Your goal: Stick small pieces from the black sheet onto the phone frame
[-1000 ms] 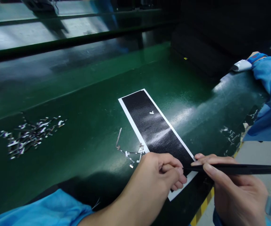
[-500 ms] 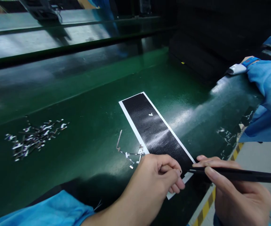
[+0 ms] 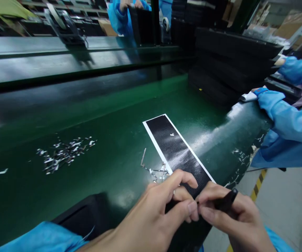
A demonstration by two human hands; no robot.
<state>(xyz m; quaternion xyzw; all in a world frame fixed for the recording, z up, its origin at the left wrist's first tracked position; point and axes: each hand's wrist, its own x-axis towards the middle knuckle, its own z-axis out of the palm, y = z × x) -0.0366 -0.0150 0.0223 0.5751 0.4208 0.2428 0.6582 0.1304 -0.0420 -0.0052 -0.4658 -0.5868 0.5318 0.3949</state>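
White shows first at the far left: a small scrap [image 3: 2, 171] on the green counter [image 3: 109, 154], newly in view. Right of it lies the heap of short metallic strips [image 3: 65, 154], seemingly unchanged, and nearer the blue left sleeve [image 3: 40, 239] the corner of a black case [image 3: 84, 215] now shows more clearly. Beyond, a tape dispenser [image 3: 65, 26] appears in full, the view having tilted up since half a second ago. Near the middle, the left hand [image 3: 168, 206] has opened somewhat: its index finger arches away from the thumb, which leans against the other curled fingers; what it pinches cannot be told. Loose strips [image 3: 157, 171] lie behind it, beside the white-bordered black sheet [image 3: 181, 150], which rests on the counter with its near end now hidden by the hands. The right hand [image 3: 227, 210] has come in until its fingertips meet the left's; it keeps hold of a slim black tool [image 3: 228, 200], whose tip no longer points at the left fingers and whose blunt end juts up behind the index finger. Further right stand stacked black cases [image 3: 227, 63] and a co-worker's blue sleeve [image 3: 293, 115].
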